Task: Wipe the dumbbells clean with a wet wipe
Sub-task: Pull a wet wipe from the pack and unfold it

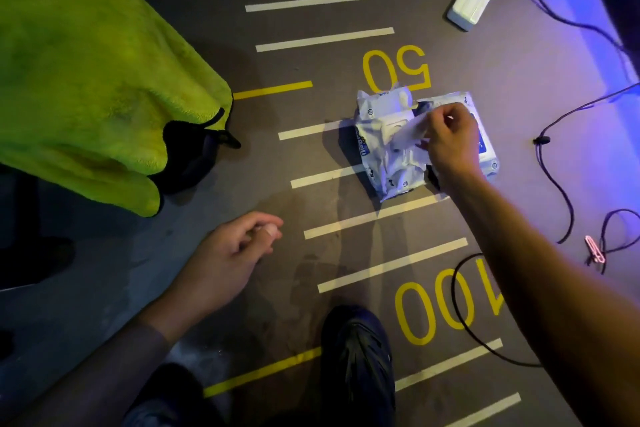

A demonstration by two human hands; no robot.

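Observation:
A white pack of wet wipes (pixel 384 156) lies on the grey floor beside the yellow "50" marking. My right hand (pixel 448 139) is over the pack, its fingers pinched on a white wet wipe (pixel 408 133) that sticks up out of the opening. My left hand (pixel 228 253) hovers low over the floor at centre left, fingers loosely curled with nothing in them. No dumbbell shows in this view.
A big lime-green towel (pixel 86 80) covers something at the left, with a black object (pixel 194 156) under its edge. A white power adapter (pixel 472 3) and black cables (pixel 554 163) lie at the right. My dark shoe (pixel 356 357) stands at bottom centre.

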